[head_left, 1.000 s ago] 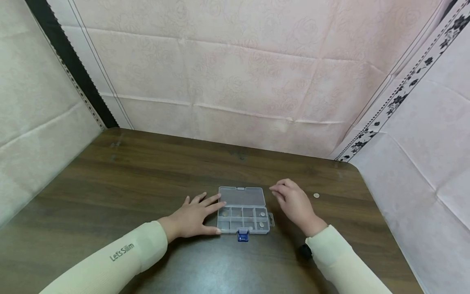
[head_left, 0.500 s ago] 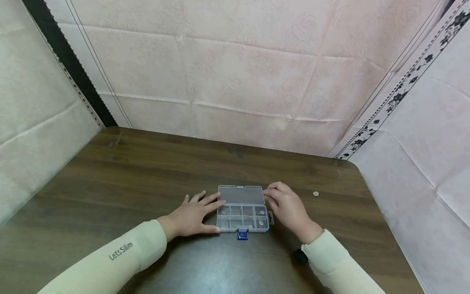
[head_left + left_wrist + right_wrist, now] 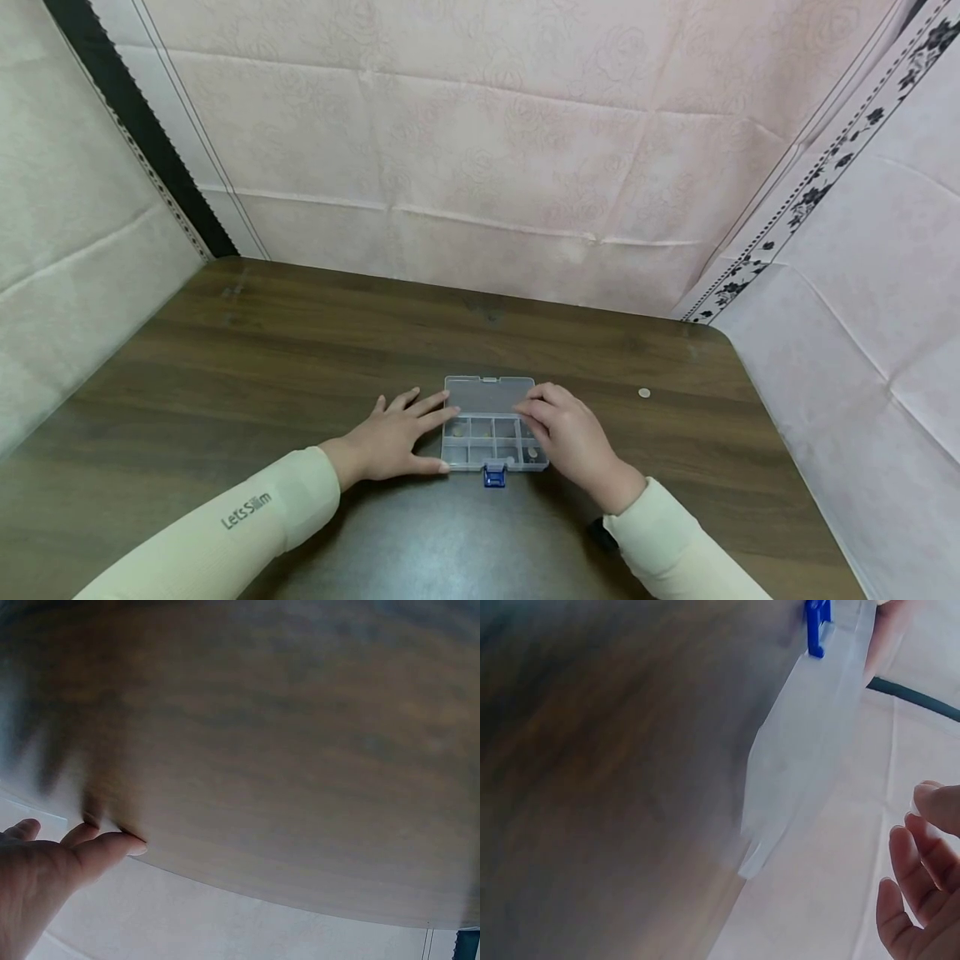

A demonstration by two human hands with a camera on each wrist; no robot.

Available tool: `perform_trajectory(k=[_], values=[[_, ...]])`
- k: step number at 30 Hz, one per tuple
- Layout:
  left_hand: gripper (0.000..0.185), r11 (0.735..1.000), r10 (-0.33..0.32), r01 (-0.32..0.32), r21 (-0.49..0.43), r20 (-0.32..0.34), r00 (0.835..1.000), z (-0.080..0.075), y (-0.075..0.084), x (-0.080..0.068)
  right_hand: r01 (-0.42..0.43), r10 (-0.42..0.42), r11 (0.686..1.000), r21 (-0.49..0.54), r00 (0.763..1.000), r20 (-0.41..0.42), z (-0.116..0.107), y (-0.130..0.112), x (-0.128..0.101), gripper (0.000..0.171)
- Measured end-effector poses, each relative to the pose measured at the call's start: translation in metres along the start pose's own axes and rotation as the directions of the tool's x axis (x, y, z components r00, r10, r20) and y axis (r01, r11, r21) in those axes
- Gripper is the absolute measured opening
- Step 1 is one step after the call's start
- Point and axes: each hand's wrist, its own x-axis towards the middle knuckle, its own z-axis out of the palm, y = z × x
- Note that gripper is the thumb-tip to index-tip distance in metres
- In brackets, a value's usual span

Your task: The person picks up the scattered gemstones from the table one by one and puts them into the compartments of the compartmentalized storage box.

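Here the right hand (image 3: 570,433) hovers over the right end of the clear compartment box (image 3: 491,437), fingers curled together above a far-right cell; whether they pinch anything cannot be told. The left hand (image 3: 390,442) lies flat, fingers spread, pressing against the box's left side. Steadying it so seems wise while reaching into so small a cell. The lid (image 3: 487,392) lies open; several cells hold small round pieces. A coin (image 3: 643,392) lies apart on the wooden table (image 3: 262,358).
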Motion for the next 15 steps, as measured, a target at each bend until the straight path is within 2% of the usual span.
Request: perform_trajectory(k=[7,15], values=[[0.081,1.0,0.001,-0.001,0.004,0.001,1.0,0.0,0.0,0.0,0.068,-0.068,0.998,-0.001,0.998,0.005,0.002,-0.009,0.0,0.02],[0.081,1.0,-0.004,0.004,0.004,0.003,1.0,-0.001,0.001,0.0,0.079,-0.079,0.997,0.001,0.994,0.073,0.005,-0.017,-0.002,0.019]])
